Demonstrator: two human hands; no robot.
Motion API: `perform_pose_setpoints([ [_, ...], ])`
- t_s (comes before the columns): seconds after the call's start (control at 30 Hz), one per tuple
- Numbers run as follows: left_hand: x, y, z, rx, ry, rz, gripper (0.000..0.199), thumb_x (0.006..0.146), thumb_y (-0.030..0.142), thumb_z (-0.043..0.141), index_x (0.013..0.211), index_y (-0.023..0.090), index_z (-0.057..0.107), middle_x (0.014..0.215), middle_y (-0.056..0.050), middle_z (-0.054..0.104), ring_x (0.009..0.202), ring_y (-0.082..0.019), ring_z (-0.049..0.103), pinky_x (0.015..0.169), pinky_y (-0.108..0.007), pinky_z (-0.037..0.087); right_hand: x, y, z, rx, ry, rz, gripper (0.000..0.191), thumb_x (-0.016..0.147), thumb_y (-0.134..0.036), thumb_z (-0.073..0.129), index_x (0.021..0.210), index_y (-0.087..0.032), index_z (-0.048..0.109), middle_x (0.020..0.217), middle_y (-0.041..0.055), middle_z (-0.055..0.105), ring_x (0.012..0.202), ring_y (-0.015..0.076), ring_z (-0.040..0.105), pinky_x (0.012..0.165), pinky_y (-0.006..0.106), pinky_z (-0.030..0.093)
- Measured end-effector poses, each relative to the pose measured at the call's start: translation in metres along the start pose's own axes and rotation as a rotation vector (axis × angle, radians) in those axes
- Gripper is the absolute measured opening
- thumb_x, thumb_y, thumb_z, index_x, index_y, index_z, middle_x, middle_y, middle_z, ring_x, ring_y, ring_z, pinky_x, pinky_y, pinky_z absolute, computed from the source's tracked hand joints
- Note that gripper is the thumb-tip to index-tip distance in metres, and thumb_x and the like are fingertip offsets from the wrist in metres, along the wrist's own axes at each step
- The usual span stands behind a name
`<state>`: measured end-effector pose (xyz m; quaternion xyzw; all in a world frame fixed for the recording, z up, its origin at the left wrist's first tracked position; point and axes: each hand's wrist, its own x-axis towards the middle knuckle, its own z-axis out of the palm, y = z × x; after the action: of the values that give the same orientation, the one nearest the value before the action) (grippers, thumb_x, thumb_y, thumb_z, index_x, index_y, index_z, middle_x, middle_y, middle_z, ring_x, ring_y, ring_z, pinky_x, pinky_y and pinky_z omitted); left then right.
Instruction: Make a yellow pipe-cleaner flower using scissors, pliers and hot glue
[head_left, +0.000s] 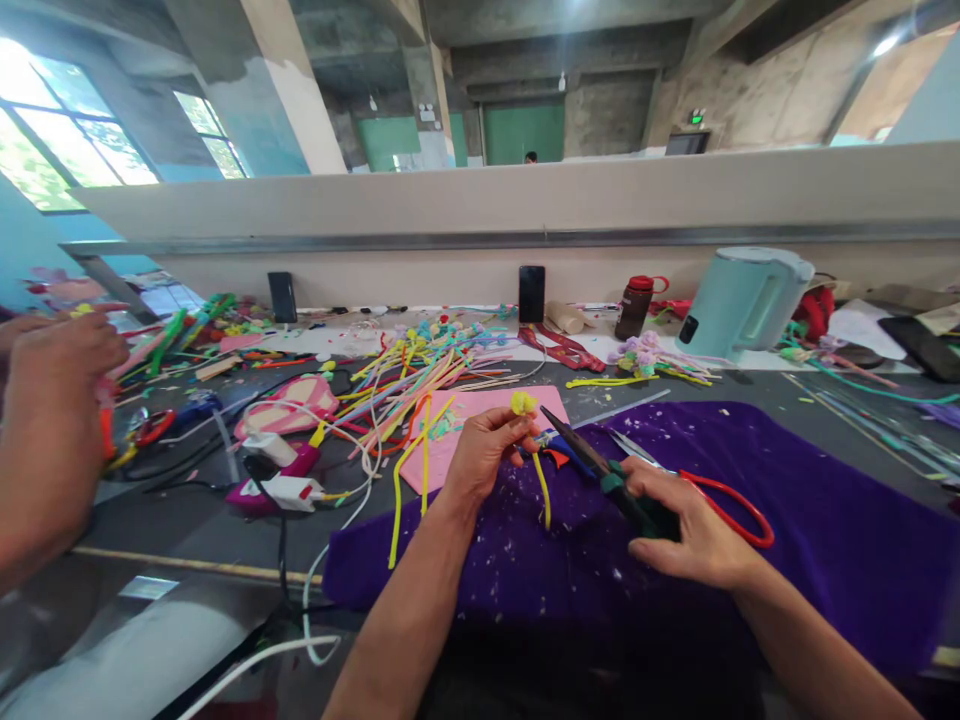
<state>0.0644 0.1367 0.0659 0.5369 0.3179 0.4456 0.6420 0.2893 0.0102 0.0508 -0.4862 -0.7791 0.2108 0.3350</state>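
My left hand (491, 445) pinches a yellow pipe-cleaner flower (523, 403) between thumb and fingers, above the purple cloth. A yellow stem (543, 492) hangs below those fingers. In my right hand (686, 525) are dark scissors (581, 447) with a green-and-black handle, their pointed tip close beside the flower. Whether the blades are parted I cannot tell. Red-handled scissors (727, 505) lie on the cloth behind my right hand. Beyond my left hand is a pink sheet (442, 440), with yellow pipe cleaners (426, 460) across it. A blue-and-orange tool (564, 455) is partly hidden behind the dark blades.
Purple cloth (825, 520) with pale scraps covers the near table. Coloured pipe cleaners (435, 360) are heaped behind the pink sheet. White cables and a power strip (251, 497) sit left. A kettle (739, 305), a bottle (634, 308) and a phone (532, 295) stand behind. Another person's hand (60, 370) works at far left.
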Motion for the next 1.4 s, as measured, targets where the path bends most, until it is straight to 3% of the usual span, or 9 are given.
perform_pose_setpoints([
  [0.27, -0.0027, 0.0033, 0.0044, 0.193, 0.057, 0.104, 0.024, 0.069, 0.036, 0.065, 0.079, 0.014, 0.067, 0.071, -0.003, 0.065, 0.055, -0.012, 0.060, 0.042, -0.019, 0.043, 0.0037, -0.0048, 0.0021, -0.062, 0.020, -0.008, 0.025, 0.063, -0.017, 0.062, 0.079, -0.019, 0.044, 0.102, 0.0066, 0.050, 0.092, 0.0221, 0.052, 0.080, 0.032, 0.039],
  [0.7, -0.0033, 0.0025, 0.0072, 0.282, 0.088, 0.139, 0.021, 0.070, 0.034, 0.064, 0.078, 0.015, 0.067, 0.061, 0.000, 0.062, 0.053, -0.012, 0.059, 0.044, -0.020, 0.044, 0.0018, -0.0050, 0.0023, -0.126, 0.025, -0.015, 0.023, 0.064, -0.018, 0.062, 0.080, -0.019, 0.046, 0.109, 0.0087, 0.050, 0.096, 0.0238, 0.053, 0.079, 0.034, 0.042],
  [1.4, -0.0012, -0.0006, 0.0036, 0.455, 0.163, 0.201, 0.023, 0.071, 0.034, 0.061, 0.083, 0.017, 0.069, 0.060, -0.001, 0.064, 0.052, -0.013, 0.059, 0.045, -0.021, 0.044, 0.0045, -0.0046, 0.0003, -0.102, 0.047, -0.005, 0.019, 0.063, -0.019, 0.062, 0.078, -0.019, 0.050, 0.103, 0.0073, 0.054, 0.091, 0.0226, 0.055, 0.077, 0.034, 0.043],
])
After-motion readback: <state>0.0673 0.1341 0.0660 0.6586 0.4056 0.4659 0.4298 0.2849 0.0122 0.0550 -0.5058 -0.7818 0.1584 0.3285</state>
